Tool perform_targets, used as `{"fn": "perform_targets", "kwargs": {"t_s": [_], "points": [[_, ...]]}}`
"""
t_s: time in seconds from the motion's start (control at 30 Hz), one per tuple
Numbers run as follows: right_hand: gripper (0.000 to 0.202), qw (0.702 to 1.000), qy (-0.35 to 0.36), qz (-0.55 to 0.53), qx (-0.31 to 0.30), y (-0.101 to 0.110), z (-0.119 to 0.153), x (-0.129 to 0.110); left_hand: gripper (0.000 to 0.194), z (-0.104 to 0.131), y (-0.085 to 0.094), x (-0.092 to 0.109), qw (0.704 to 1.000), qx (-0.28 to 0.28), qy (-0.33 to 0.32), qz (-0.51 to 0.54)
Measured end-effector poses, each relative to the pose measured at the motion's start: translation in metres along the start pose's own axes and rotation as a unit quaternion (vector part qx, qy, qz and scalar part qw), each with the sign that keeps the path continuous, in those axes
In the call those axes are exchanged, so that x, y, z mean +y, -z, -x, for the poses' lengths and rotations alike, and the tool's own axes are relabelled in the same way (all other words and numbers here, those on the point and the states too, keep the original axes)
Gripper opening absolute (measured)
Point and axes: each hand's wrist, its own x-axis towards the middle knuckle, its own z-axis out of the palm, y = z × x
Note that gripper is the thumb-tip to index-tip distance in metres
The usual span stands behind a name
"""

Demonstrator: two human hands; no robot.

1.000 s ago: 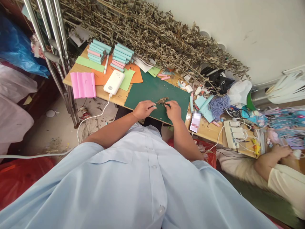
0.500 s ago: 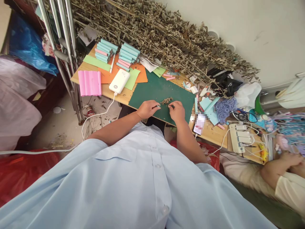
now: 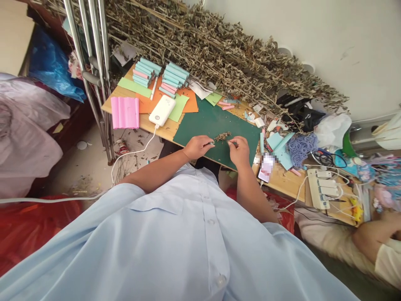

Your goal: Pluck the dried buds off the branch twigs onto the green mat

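A small pile of crumbled dried leaves (image 3: 222,136) lies on the green mat (image 3: 200,121). Left of it, at the mat's front edge, my left hand (image 3: 199,147) is closed in a pinch, with the tip of something small showing at its fingertips, too small to name. My right hand (image 3: 239,151) is just right of the pile, thumb and fingers pinched together; what is between them is too small to make out.
Blue and pink paper rolls (image 3: 173,77), a white power bank (image 3: 162,110) and a pink paper piece (image 3: 125,113) lie left. Dried plant stalks (image 3: 219,54) run behind. At right are a phone (image 3: 266,168), blue yarn (image 3: 301,149), a power strip (image 3: 318,190) and another person's arm (image 3: 372,236).
The whole view has shifted slightly, moving things right and down. My right hand's fingertips are closer together; my left hand keeps its pinch.
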Motion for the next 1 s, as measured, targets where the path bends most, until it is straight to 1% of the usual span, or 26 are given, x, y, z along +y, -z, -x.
{"fn": "perform_targets", "kwargs": {"t_s": [0.1, 0.17, 0.27, 0.4, 0.47, 0.57, 0.63, 0.7, 0.77, 0.83, 0.9, 1.0], "points": [[0.019, 0.999, -0.027, -0.045, -0.002, 0.002, -0.001, -0.004, 0.032, 0.001, 0.000, -0.001, 1.000, -0.001, 0.000, -0.001], [0.025, 0.993, -0.077, -0.090, -0.016, 0.002, -0.002, -0.006, 0.033, 0.001, 0.001, -0.001, 1.000, -0.005, 0.002, 0.000], [0.034, 0.975, -0.154, -0.159, -0.035, 0.000, -0.002, -0.009, 0.033, 0.000, 0.002, 0.000, 1.000, -0.007, 0.002, 0.003], [0.033, 0.951, -0.191, -0.242, -0.028, -0.005, -0.003, -0.011, 0.031, -0.001, 0.004, 0.002, 1.000, -0.005, 0.010, 0.009], [0.030, 0.930, -0.222, -0.292, -0.024, -0.006, -0.004, -0.012, 0.029, -0.002, 0.004, 0.003, 1.000, -0.003, 0.013, 0.012], [0.030, 0.887, -0.262, -0.379, -0.030, -0.004, -0.003, -0.016, 0.025, -0.003, 0.004, 0.004, 1.000, 0.000, 0.010, 0.014], [0.033, 0.861, -0.271, -0.427, -0.047, -0.001, -0.001, -0.020, 0.024, -0.003, 0.005, 0.004, 1.000, 0.002, 0.007, 0.016], [0.035, 0.848, -0.271, -0.451, -0.063, 0.001, 0.003, -0.026, 0.024, -0.003, 0.005, 0.004, 1.000, 0.003, 0.005, 0.015], [0.037, 0.849, -0.262, -0.452, -0.077, 0.002, 0.006, -0.032, 0.025, -0.003, 0.004, 0.004, 1.000, 0.004, 0.004, 0.014], [0.039, 0.857, -0.245, -0.444, -0.090, 0.001, 0.007, -0.040, 0.027, -0.003, 0.004, 0.004, 1.000, 0.002, 0.006, 0.015], [0.040, 0.871, -0.225, -0.425, -0.100, -0.001, 0.008, -0.048, 0.030, -0.003, 0.004, 0.003, 1.000, 0.000, 0.010, 0.016], [0.038, 0.900, -0.190, -0.373, -0.117, -0.004, 0.009, -0.061, 0.033, -0.003, 0.004, 0.003, 1.000, -0.002, 0.013, 0.018]]}}
